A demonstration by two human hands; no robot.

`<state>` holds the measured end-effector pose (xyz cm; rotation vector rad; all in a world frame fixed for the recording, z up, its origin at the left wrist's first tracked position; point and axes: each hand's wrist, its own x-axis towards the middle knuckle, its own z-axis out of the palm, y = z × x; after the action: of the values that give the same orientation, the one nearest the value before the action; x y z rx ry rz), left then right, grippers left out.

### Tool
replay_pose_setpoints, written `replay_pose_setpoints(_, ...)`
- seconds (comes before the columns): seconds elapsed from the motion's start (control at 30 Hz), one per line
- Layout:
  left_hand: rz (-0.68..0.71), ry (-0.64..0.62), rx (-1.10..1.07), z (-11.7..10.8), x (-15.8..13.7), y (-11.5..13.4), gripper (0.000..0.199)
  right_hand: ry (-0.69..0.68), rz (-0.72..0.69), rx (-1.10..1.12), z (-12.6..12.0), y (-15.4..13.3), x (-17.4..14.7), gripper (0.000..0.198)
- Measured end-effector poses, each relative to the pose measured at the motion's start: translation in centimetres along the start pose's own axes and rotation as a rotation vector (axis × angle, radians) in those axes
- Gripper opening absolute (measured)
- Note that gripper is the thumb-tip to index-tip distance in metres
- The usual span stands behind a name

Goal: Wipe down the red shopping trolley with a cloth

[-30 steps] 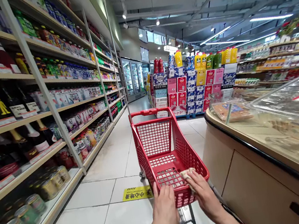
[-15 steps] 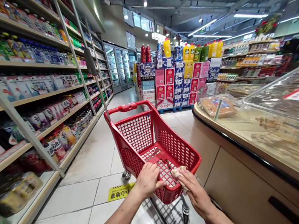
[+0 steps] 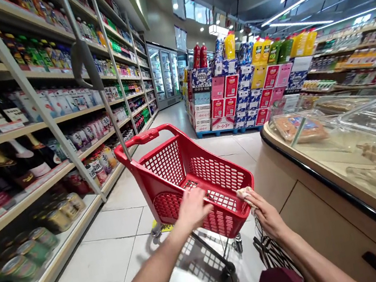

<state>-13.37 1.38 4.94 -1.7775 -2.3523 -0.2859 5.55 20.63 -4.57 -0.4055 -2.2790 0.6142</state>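
A red plastic shopping cart (image 3: 154,199) stands angled in front of me, its latticed basket showing nothing inside. My left hand (image 3: 194,206), a little blurred, has its fingers hooked over the near long rim of the basket. At the right end of that basket, my right hand (image 3: 265,212) presses a crumpled whitish cloth (image 3: 245,194) on the rim corner, fingers closed around the cloth. The cart's push handle (image 3: 142,138) points away to the left, and a tall grey pole (image 3: 111,113) rises beside it.
Drink shelves (image 3: 71,113) line the left side. A wooden display counter (image 3: 296,161) with clear covers is close on the right. Stacked drink cartons (image 3: 228,100) stand ahead. Black cord-like strands (image 3: 273,252) lie by the counter, and a yellow floor sticker (image 3: 166,226) shows behind the cart.
The cart has turned, its handle end swinging left and its long side now facing me more. My right hand with the cloth stays at the corner. The view has shifted left.
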Motion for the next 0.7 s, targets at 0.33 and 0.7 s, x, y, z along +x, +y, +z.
replay_pose_setpoints(0.33,-0.062,0.033,0.063,-0.3,-0.8,-2.1,0.027,0.132,-0.075,-0.039,5.0,-7.6,-1.4,0.052)
replay_pose_setpoints(0.7,-0.133,0.089,0.062,-1.6,-2.1,-2.2,0.023,0.097,-0.073,-0.017,6.2,-8.2,4.9,0.052)
